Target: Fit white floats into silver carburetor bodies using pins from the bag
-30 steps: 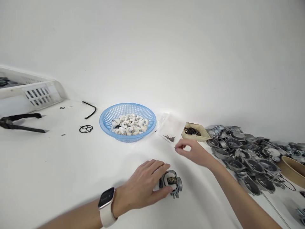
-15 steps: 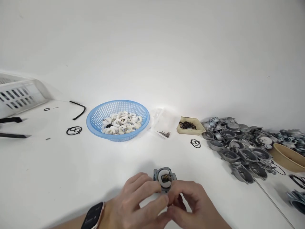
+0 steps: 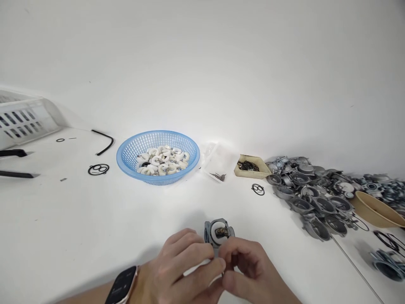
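A grey metal carburetor body point(image 3: 206, 231) lies on the white table just beyond my fingertips. A white C-shaped float point(image 3: 214, 233) sits in its round opening, with brass-coloured parts inside the curve. My left hand point(image 3: 186, 268), with a watch on its wrist, is closed, thumb and fingers pinched toward the right hand. My right hand point(image 3: 253, 266) also pinches, thumb against index finger. The two sets of fingertips meet in front of the carburetor body. A tiny dark sliver shows between them, too small to name.
Beyond stands a blue basket point(image 3: 125, 166) of white floats. Right of it are a bag point(image 3: 221, 158) with small pins, a beige tray point(image 3: 262, 166) of dark rings and a heap of grey metal bowls point(image 3: 316, 198). Rubber gaskets point(image 3: 98, 169) and a white crate point(image 3: 25, 120) are left.
The view has shifted slightly. My right index finger has lifted and bent a little more, while both hands stay together in front of the carburetor body.
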Action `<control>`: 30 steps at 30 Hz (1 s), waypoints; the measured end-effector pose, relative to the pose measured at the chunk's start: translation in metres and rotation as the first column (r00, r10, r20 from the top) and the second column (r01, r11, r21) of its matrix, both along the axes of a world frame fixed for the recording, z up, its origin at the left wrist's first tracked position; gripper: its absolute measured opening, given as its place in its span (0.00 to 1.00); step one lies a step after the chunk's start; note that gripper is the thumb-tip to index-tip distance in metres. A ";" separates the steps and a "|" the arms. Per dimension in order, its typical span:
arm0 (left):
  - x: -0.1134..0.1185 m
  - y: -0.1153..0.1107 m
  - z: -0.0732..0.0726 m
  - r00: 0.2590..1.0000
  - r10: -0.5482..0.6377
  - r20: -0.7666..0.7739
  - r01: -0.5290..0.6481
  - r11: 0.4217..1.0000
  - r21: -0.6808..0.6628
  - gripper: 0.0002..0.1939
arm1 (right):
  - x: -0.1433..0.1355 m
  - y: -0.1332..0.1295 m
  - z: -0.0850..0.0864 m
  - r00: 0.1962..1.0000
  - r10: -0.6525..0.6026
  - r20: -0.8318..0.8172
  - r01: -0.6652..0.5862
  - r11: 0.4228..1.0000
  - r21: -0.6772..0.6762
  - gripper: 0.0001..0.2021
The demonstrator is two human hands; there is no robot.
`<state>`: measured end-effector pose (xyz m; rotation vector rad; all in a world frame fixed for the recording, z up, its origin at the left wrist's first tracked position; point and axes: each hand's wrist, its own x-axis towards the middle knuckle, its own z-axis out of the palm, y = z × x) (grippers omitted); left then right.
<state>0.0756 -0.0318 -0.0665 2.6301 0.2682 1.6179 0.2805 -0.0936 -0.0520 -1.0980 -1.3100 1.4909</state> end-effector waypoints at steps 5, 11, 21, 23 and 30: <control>0.000 -0.005 -0.008 0.999 0.034 0.034 -0.032 0.997 -0.063 0.11 | 0.007 0.002 0.005 0.983 -0.064 -0.173 0.056 0.997 -0.051 0.15; 0.001 -0.003 0.001 1.000 -0.014 -0.015 0.013 0.999 -0.036 0.08 | 0.006 0.002 0.017 0.984 -0.119 -0.135 0.123 0.992 0.021 0.20; 0.000 0.003 0.002 0.999 0.006 -0.031 -0.007 1.000 -0.030 0.11 | -0.007 -0.005 0.010 0.990 -0.127 -0.064 0.124 0.991 -0.053 0.18; 0.001 0.003 -0.001 0.999 0.007 -0.054 -0.008 1.000 -0.015 0.13 | -0.008 -0.006 0.009 0.990 -0.139 -0.021 0.138 0.989 -0.045 0.17; 0.009 0.012 -0.013 0.976 0.130 -0.176 -0.174 0.949 -0.265 0.31 | 0.031 0.033 0.025 0.947 -0.251 0.200 0.219 0.961 0.166 0.13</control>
